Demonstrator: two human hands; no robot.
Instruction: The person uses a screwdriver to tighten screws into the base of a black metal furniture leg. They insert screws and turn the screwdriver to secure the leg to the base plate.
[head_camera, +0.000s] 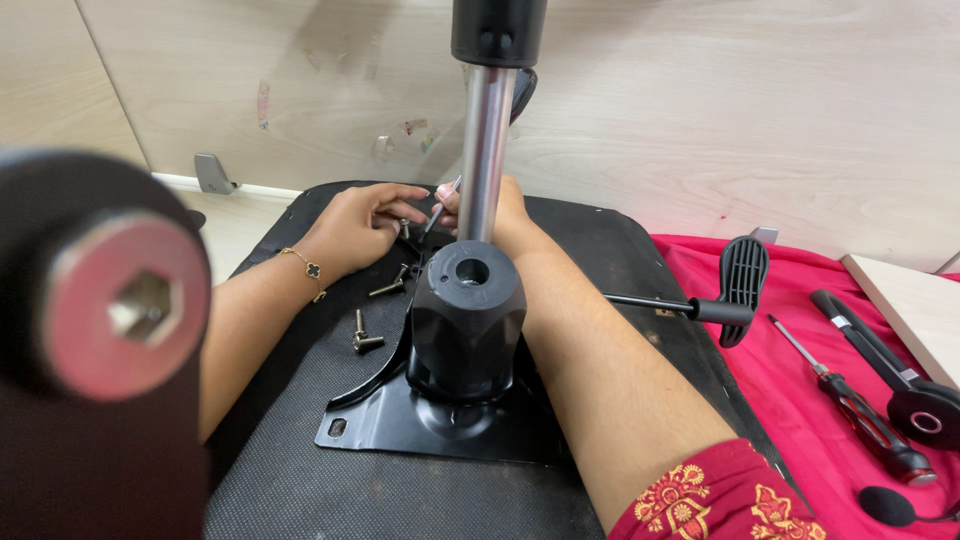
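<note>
My left hand rests on the upturned black chair seat, fingertips on a bolt near the far edge of the black metal mechanism plate. My right hand reaches behind the chrome gas-lift column and grips a thin metal hex key, its tip near the left fingers. The black plastic hub stands in front of both hands and hides part of the right wrist. Loose bolts lie on the seat beside the plate.
A black lever with a ribbed paddle sticks out to the right. On the red cloth lie a red-handled screwdriver and a black tool. A blurred black chair part with a hex bolt fills the near left.
</note>
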